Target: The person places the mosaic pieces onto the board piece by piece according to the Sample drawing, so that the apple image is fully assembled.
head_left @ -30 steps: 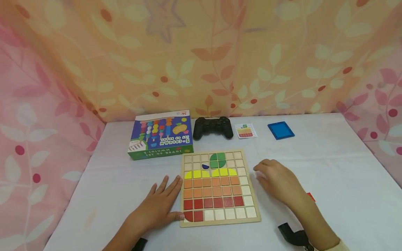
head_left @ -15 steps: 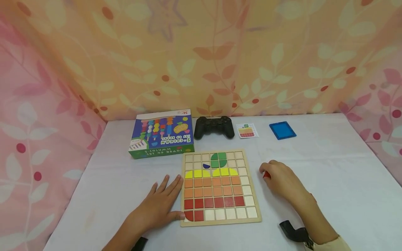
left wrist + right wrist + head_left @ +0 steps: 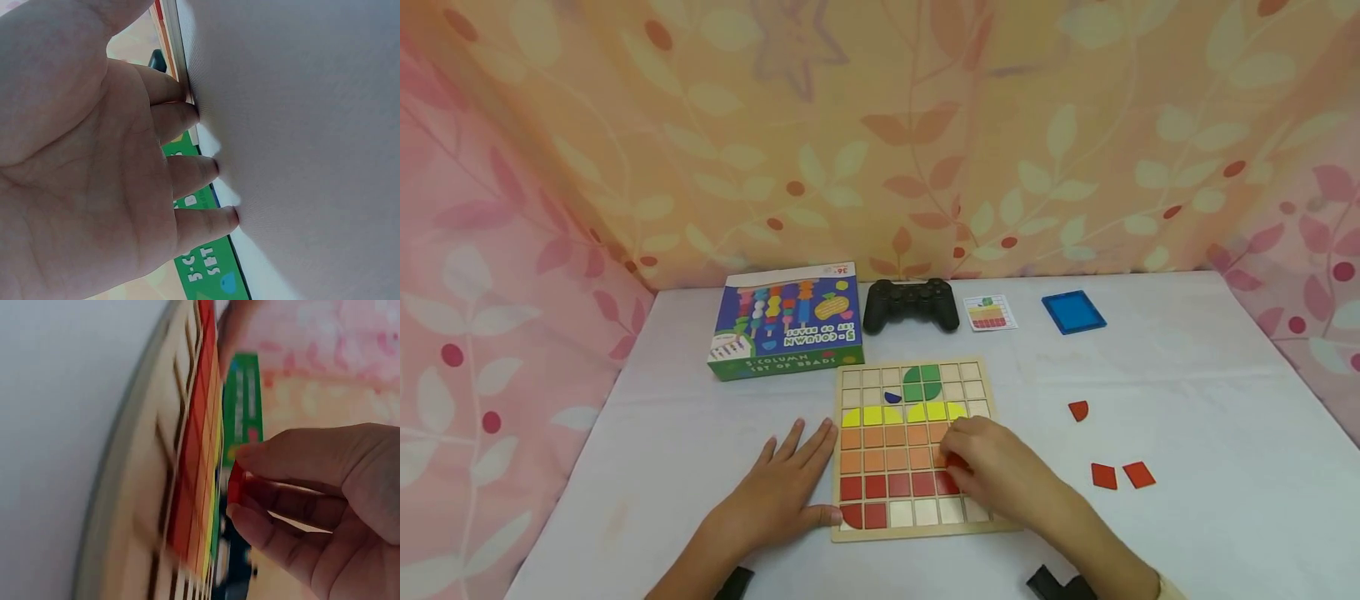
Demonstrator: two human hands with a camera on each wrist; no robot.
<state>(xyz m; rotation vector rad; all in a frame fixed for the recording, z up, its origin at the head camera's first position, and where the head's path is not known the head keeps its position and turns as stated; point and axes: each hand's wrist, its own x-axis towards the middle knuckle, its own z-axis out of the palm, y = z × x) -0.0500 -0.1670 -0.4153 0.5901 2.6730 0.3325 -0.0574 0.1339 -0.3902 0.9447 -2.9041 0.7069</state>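
My right hand [image 3: 1000, 467] is over the right side of a wooden grid board [image 3: 917, 534], pinching a small red tile [image 3: 235, 482] between thumb and fingers. In the right wrist view the tile is tilted on edge, apart from the board. My left hand [image 3: 778, 492] lies flat with fingers spread, its fingertips and thumb touching the board's left edge. Rows of red, orange and yellow tiles fill much of the grid, with green tiles [image 3: 921, 383] and a dark blue half-round tile [image 3: 892, 397] above. Two red tiles [image 3: 876, 515] begin the bottom row at left; its right end is partly hidden.
Loose on the cloth to the right lie a red quarter-round tile [image 3: 1078, 411] and two red square tiles [image 3: 1104, 476]. Behind the board are a bead-set box [image 3: 786, 321], a black game controller [image 3: 912, 306], a pattern card [image 3: 990, 313] and a blue square frame [image 3: 1073, 312].
From the cloth at right, my right hand picked up a red tile and carried it left over the board. Loose red tiles beneath that arm are now uncovered. My left hand has stayed put.
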